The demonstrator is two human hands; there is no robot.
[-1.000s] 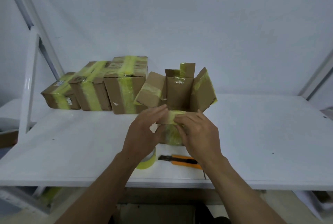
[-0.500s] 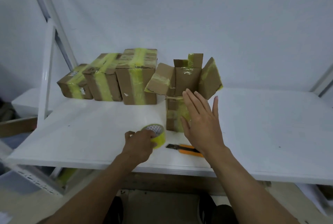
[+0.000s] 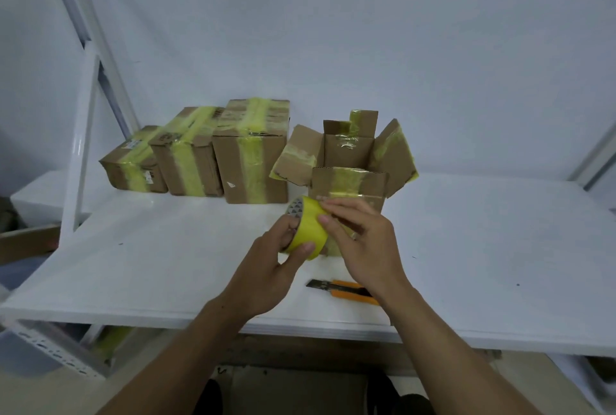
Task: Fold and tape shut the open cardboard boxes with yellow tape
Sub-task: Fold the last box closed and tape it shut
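1. Head view, my hands: my left hand (image 3: 266,268) grips the yellow tape roll (image 3: 308,228). The thumb lies across its outer band and the other fingers wrap round the far side, so the roll is held tilted above the tabletop (image 3: 160,264), forward of its middle. My right hand (image 3: 366,248) comes in from the right with curled fingers. Its thumb tip and a fingertip press on the roll's yellow band near the upper edge.

2. Head view, the open cardboard box (image 3: 350,161): it stands upright just behind the roll, about midway along the tabletop and toward the back edge. The side flaps splay outward, the back flap stands up, and the near flap faces me. Strips of yellow tape cling to the flaps.

3. Head view, the taped boxes: three stand in a row to the left of the open one, toward the back left corner. They are a small taped box (image 3: 133,161), a middle taped box (image 3: 186,154) and a tall taped box (image 3: 253,154), each wrapped in a yellow band.

4. Head view, the rest: an orange utility knife (image 3: 343,291) lies flat near the front edge, partly under my right wrist. A white rack upright (image 3: 83,134) rises at the left edge.
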